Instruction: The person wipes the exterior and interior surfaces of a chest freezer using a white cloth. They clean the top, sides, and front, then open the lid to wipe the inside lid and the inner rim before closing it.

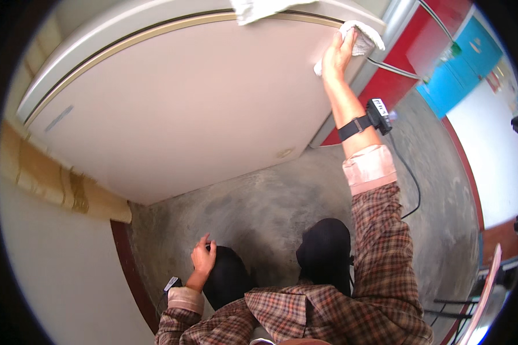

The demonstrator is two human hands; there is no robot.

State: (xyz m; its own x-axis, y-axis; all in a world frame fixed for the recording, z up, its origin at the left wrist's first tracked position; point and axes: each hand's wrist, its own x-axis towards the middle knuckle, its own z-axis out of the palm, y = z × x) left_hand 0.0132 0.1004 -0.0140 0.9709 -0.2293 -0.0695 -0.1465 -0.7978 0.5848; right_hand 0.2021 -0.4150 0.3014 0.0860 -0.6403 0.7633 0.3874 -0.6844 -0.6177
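Observation:
My right hand (pixel 336 56) reaches up to the far right and is closed on a white cloth (pixel 367 37). It presses the cloth against the upper right corner of a large white appliance (pixel 184 109), which looks like a chest freezer. My left hand (pixel 203 257) rests at my left knee, fingers loosely stretched and holding nothing. A second white cloth (pixel 262 8) hangs over the appliance's upper edge, partly cut off by the picture's top.
A red panel (pixel 400 60) with grey cables (pixel 397 71) stands right of the appliance. Beyond is a blue door (pixel 457 69). A yellowish cloth (pixel 57 175) hangs at the left wall (pixel 57 259). Grey concrete floor (pixel 259 198) lies below. A black wire trails from my right wrist strap (pixel 355 127).

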